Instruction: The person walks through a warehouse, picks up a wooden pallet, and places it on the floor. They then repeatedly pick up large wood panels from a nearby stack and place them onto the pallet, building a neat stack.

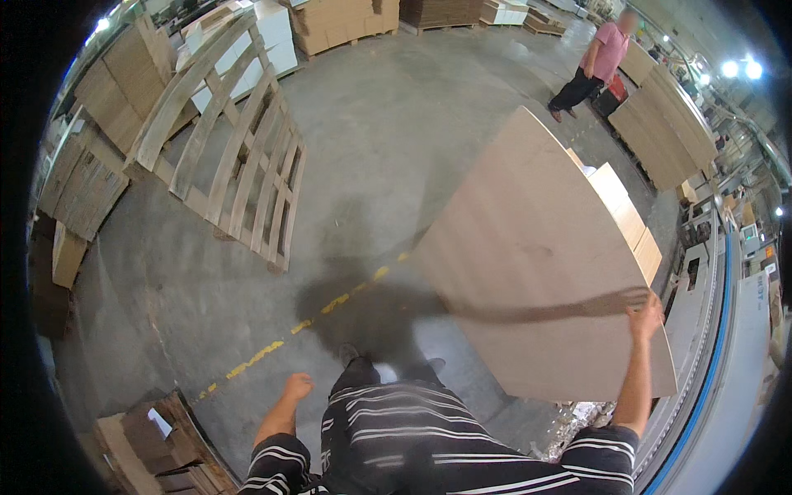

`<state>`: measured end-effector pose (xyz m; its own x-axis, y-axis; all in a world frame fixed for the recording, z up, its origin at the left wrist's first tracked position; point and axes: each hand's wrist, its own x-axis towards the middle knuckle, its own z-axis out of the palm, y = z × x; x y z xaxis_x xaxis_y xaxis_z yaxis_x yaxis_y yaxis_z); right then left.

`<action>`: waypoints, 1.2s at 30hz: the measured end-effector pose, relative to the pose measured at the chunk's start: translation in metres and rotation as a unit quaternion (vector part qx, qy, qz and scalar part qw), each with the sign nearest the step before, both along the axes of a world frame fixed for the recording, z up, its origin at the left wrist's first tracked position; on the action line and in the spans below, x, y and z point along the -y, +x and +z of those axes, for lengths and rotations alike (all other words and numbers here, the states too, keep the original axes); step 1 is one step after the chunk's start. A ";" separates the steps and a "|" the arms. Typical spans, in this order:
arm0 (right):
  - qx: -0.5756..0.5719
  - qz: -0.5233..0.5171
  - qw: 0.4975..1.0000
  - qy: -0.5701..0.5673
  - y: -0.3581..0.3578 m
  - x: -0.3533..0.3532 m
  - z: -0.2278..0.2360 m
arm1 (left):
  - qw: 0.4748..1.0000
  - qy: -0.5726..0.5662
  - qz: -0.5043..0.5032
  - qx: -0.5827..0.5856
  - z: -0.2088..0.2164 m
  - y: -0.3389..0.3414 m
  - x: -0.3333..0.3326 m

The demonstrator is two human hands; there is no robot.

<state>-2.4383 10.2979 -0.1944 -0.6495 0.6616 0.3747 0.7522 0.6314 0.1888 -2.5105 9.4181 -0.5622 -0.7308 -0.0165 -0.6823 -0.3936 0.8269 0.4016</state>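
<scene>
A large flat brown board [536, 256], like fibreboard, stands tilted at my right side, its lower edge on or near the floor. My right hand [645, 316] grips its upper edge near the close corner, fingers bent over the brown face and the rest of the hand partly hidden. My left hand [297, 386] hangs in the air above the floor beside my body. Its fingers are curled closed, and nothing shows in them. Light wood-coloured panels [620, 206] show behind the board.
A wooden pallet [239, 148] stands on edge at the far left, near brown stacks [124, 82]. Scraps fill a container [157, 445] at the near left. A machine with a blue strip [709, 355] runs along the right. A person [602, 58] stands at the far right.
</scene>
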 end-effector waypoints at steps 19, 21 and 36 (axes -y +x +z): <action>0.212 0.319 0.797 -0.467 -0.329 0.608 -0.282 | 0.881 0.267 0.295 -0.256 0.079 -0.106 0.125; 0.152 0.312 0.768 -0.538 -0.394 0.640 -0.273 | 0.852 0.285 0.331 -0.288 0.106 -0.116 0.154; -0.291 0.483 0.644 -0.518 -0.783 0.921 0.063 | 0.778 0.331 0.425 -0.323 0.207 -0.283 0.451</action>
